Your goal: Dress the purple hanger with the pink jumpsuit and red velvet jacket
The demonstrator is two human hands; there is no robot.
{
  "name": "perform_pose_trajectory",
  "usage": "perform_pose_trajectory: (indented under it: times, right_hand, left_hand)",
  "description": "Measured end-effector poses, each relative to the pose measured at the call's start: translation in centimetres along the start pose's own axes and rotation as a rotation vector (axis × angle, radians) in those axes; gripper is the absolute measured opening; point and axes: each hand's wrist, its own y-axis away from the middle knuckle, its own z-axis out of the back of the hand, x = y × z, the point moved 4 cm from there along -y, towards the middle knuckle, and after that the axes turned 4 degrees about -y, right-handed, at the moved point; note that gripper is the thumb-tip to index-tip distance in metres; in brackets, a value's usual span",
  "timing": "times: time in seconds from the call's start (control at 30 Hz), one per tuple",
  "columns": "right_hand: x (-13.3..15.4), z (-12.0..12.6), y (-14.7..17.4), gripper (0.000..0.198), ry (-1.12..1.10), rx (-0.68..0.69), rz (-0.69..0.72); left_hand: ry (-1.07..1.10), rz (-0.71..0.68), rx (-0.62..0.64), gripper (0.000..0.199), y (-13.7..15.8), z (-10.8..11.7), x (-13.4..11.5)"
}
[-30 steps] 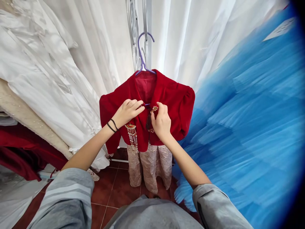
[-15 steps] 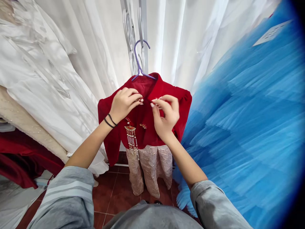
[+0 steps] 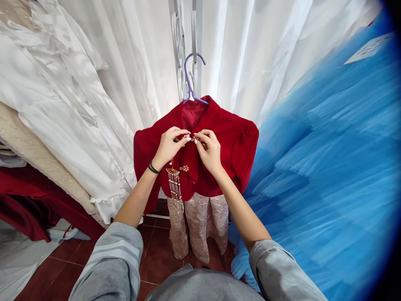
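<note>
A short red jacket (image 3: pixel 224 167) hangs by a purple hanger (image 3: pixel 190 87) in front of me. At its chest, my left hand (image 3: pixel 169 147) pinches a pearl-beaded clasp half (image 3: pixel 187 136) on the left front edge. My right hand (image 3: pixel 209 151) pinches the gold clasp half (image 3: pixel 193 139) on the opposite edge. The two halves are close together; fingertips partly hide them, and I cannot tell whether they are hooked. Lower down, a second beaded clasp (image 3: pixel 185 168) sits beside a fan-shaped ornament (image 3: pixel 173 171) with long bead tassels.
Below the jacket hangs a pale pink shiny garment (image 3: pixel 197 225). White gowns (image 3: pixel 72 108) are on the left, with dark red cloth (image 3: pixel 28 200) beneath. Blue tulle (image 3: pixel 316 167) fills the right side. Behind stand a grey metal rack (image 3: pixel 194 33) and white curtains (image 3: pixel 232 46).
My hands have come together at the jacket's chest, bringing the two front edges and clasp halves close. The right hand moved left and the left hand slightly right and down.
</note>
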Motion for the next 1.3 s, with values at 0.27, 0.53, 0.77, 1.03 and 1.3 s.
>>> perform_pose_trajectory:
  times: [0.27,0.53,0.77,1.03,1.3]
  right_hand:
    - [1.3,0.3,0.5,0.023,0.169,0.043,0.011]
    - [2.1,1.0,0.0,0.010,-0.138,0.010,0.005]
    - [-0.1,0.2,-0.6,0.008,-0.192,-0.090,-0.020]
    - [0.8,0.6,-0.3,0.008,-0.202,-0.058,0.017]
    - [1.3,0.8,-0.2,0.018,-0.017,-0.022,0.145]
  left_hand:
    - [-0.017,0.001,0.003,0.023,0.6,0.4,-0.4]
    - [0.201,-0.033,-0.102,0.018,0.2,-0.1,0.5]
    - [-0.023,-0.123,-0.138,0.013,1.4,0.2,-1.7]
    - [-0.219,-0.165,-0.144,0.017,1.7,-0.2,-2.4]
    - [-0.355,-0.242,-0.019,0.021,1.7,-0.8,-3.1]
